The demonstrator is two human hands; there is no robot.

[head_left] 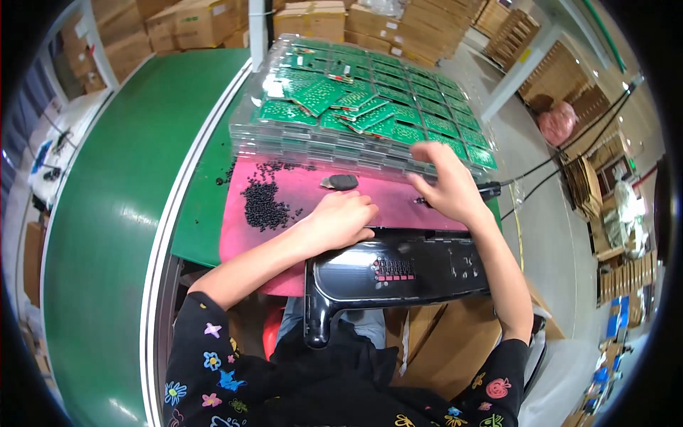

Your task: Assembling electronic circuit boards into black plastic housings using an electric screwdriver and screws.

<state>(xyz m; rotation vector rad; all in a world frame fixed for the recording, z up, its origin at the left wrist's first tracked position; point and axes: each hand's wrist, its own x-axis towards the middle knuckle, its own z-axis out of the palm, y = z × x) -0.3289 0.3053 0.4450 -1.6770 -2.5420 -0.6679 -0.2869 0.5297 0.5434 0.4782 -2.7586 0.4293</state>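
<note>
Seen from above, near to far. At 6 o'clock, a glossy black plastic panel with small button holes, lying across the lap edge of a pink foam mat. Just above, left hand curled shut, resting on the mat, contents hidden. At 1 o'clock, right hand with fingers spread, reaching toward stacked clear trays of green circuit boards. Likely mid-assembly; next, probably picking one board. Loose black pellets at 10 o'clock.

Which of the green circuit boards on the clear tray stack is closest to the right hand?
The board at the tray's front right edge, just above the right hand. Its fingers reach up to that edge; the loose, tilted boards lie far off at the left.
</note>
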